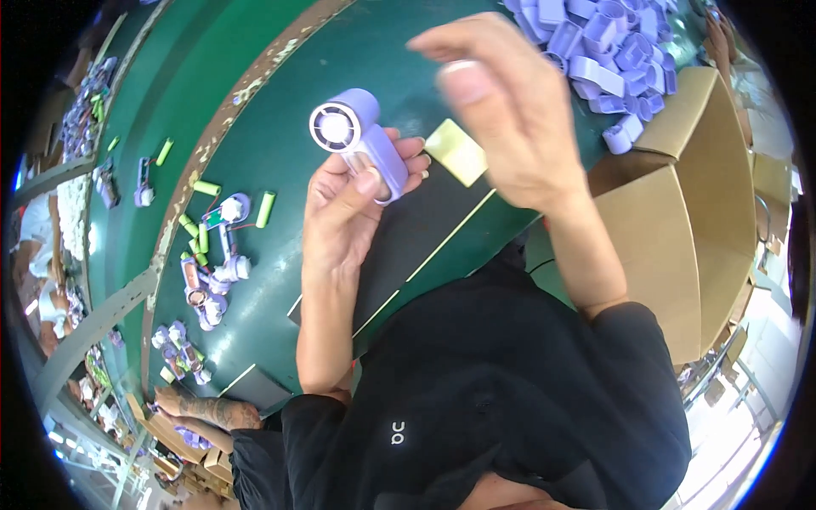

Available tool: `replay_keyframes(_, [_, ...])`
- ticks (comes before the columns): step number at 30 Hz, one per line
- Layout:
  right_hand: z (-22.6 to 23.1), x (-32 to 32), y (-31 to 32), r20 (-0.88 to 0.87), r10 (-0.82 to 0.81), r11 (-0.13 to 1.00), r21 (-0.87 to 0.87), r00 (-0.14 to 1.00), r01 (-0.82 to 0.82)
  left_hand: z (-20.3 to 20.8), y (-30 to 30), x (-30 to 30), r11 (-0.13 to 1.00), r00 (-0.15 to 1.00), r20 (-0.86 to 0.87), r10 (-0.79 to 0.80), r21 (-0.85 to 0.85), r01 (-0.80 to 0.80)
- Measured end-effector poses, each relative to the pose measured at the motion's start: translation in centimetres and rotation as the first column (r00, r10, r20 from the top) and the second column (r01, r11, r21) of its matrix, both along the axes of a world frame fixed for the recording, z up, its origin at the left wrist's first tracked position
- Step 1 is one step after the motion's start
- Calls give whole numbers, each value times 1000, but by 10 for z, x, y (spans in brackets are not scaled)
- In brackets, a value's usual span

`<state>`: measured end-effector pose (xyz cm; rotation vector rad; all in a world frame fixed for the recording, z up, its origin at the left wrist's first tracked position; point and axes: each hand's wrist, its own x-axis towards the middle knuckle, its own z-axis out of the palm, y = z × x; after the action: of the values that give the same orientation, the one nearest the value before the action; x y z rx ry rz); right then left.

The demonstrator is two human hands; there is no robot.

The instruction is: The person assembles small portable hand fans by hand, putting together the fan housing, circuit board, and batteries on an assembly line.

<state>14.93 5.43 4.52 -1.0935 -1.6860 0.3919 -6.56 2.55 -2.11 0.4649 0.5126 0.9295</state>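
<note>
My left hand [336,200] is wrapped round the handle of a small lilac handheld fan [344,119]. Its round grille with a white centre faces up and to the left. My right hand [523,127] is raised to the right of the fan, apart from it, a little smeared by motion. Its thumb and forefinger stand apart, with nothing visible between them; the other fingers are mostly hidden. A pale yellow pad [455,153] lies on the dark mat [416,225] below and beside my right hand.
Lilac plastic housings [612,55] are heaped at the far right, beside an open cardboard box [663,221]. Left of my forearm lie opened fan parts [225,212] with green battery cells [266,210]. A co-worker's tattooed forearm [212,412] shows lower left. A chipped rail [212,119] borders the green bench.
</note>
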Motion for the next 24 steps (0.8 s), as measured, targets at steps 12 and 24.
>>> replay_keyframes(12, [-19, 17, -29, 70, -6, 950, -311, 998, 27, 27, 43, -92, 856, 892, -99, 440, 344, -385])
replay_keyframes(24, [-34, 12, -48, 372, 231, 885, -464, 899, -36, 49, 68, -126, 796, 794, -305, 526, 505, -334])
